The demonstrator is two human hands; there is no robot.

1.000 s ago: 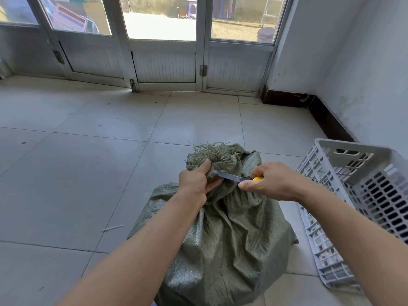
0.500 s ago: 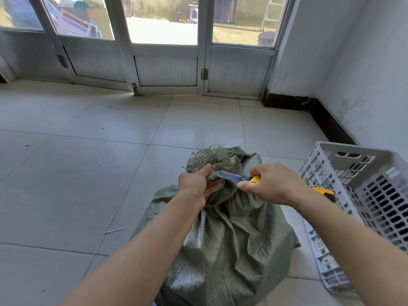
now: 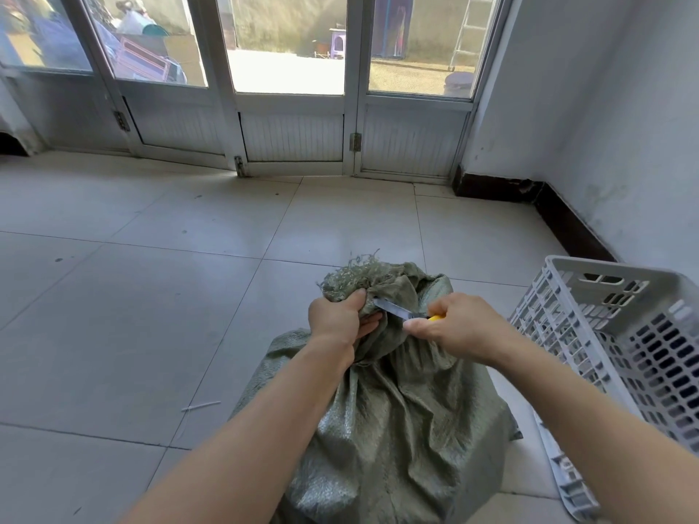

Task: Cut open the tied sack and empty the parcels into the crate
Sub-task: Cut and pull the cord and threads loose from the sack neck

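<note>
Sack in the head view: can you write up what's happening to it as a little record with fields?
Sack: green woven sack, standing on the tiled floor, neck bunched
Left hand: left hand grips the neck
Right hand: right hand holds a knife, blade at the neck
Crate: white slotted crate, right of the sack
Contents: hidden

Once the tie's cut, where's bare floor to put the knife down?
Left of the sack, the tiles are bare up to the doors, save a thin white stick. Beyond the sack is bare too. Right is crowded: the crate sits close by the sack, with the right hand and knife there.
</note>
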